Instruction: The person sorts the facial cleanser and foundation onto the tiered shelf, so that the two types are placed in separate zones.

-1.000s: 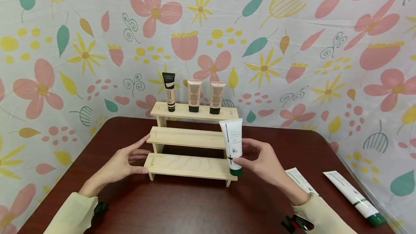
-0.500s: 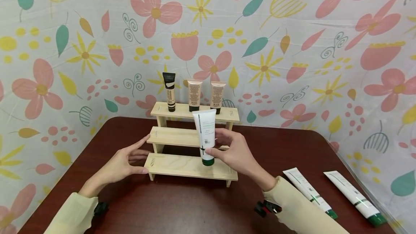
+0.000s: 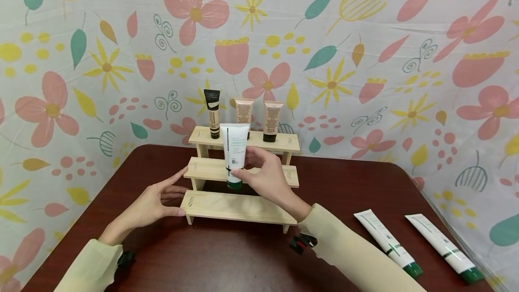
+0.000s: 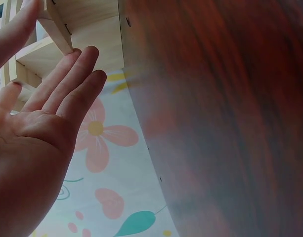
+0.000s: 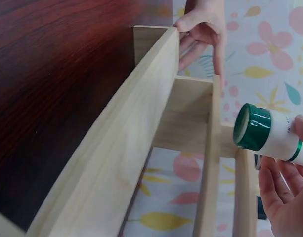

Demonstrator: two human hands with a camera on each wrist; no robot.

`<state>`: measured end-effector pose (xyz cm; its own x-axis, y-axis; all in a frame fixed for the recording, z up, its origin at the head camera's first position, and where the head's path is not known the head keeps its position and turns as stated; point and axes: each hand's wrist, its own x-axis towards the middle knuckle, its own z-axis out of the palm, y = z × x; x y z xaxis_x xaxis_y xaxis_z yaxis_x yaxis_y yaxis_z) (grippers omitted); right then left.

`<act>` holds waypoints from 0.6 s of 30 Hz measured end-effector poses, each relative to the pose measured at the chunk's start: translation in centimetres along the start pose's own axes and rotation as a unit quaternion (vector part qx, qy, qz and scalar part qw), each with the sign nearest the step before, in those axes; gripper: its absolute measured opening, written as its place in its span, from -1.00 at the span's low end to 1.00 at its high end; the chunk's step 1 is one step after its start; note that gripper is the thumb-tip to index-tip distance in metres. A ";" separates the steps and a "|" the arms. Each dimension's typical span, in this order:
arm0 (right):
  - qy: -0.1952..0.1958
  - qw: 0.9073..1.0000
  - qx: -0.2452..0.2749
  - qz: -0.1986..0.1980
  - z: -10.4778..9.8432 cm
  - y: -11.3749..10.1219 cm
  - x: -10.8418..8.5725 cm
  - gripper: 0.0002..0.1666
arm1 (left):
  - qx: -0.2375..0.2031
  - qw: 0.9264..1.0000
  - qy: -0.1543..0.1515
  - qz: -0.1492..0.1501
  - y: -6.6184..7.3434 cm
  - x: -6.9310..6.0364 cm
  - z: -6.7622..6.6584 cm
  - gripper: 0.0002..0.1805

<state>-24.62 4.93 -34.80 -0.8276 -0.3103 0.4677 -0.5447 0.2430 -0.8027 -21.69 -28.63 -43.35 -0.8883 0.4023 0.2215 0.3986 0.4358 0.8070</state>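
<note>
My right hand (image 3: 267,177) pinches a white squeeze tube (image 3: 235,148) with a green cap, upright and cap down, in front of the middle step of a wooden three-tier stand (image 3: 239,204). In the right wrist view the tube's green cap (image 5: 252,127) hangs apart from the steps. At the stand's left end, my left hand (image 3: 152,204) touches the lower and middle steps with its fingers extended. The left wrist view shows those fingers (image 4: 74,94) against the wood. On the top step stand a black-and-beige tube (image 3: 213,116) and two pinkish-beige tubes, the right one (image 3: 271,120) in full sight.
Two more white tubes with green caps lie on the dark wooden table (image 3: 194,260) at the right, one nearer the stand (image 3: 387,240) and one by the table's edge (image 3: 443,247). A flower-patterned cloth (image 3: 324,80) hangs behind the table.
My right hand has carried the white tube leftward and up, from the stand's right end to the front of the middle step. My left hand has stayed at the stand's left end.
</note>
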 end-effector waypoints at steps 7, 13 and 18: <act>0.011 1.000 0.000 -0.023 1.8 0.3 1.6 -0.40 | -0.002 1.000 0.004 0.001 0.0 0.0 0.1 0.19; 0.028 0.999 0.007 -0.015 3.1 0.9 2.5 -0.41 | -0.008 1.000 0.001 0.004 0.0 0.2 0.1 0.18; 0.032 0.999 0.011 -0.005 4.3 1.5 3.1 -0.43 | -0.005 1.000 0.002 -0.002 0.0 0.1 0.1 0.18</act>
<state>-27.45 0.40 -36.12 -0.8298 -0.2530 0.4975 -0.5500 0.2193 -0.8059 -21.78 -28.51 -43.38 -0.8907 0.3972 0.2212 0.3932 0.4286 0.8134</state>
